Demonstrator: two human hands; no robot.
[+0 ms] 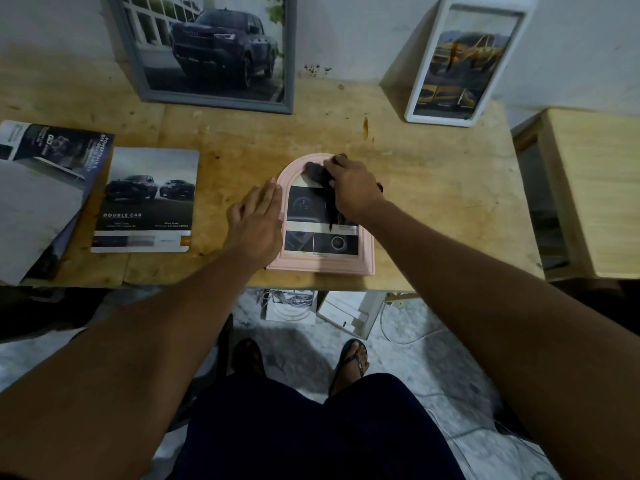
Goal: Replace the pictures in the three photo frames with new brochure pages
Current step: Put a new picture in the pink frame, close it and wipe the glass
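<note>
A pink arched photo frame [367, 261] lies flat near the table's front edge, showing a brochure page of car interior pictures. My left hand [256, 220] presses flat on the frame's left side, fingers straight. My right hand [353, 188] grips a dark cloth [317, 169] on the upper part of the frame's glass. A grey frame [138, 71] with a dark pickup picture leans on the wall at the back. A white frame [414, 109] with a yellow-toned page leans at the back right. A "Double Cab" brochure page [149, 202] lies to the left.
More brochure pages [41, 188] are piled at the table's left edge. A second wooden table [595, 188] stands to the right. Under the wooden table [433, 188] are cables and white boxes [349, 313] on the floor. My feet in sandals are below.
</note>
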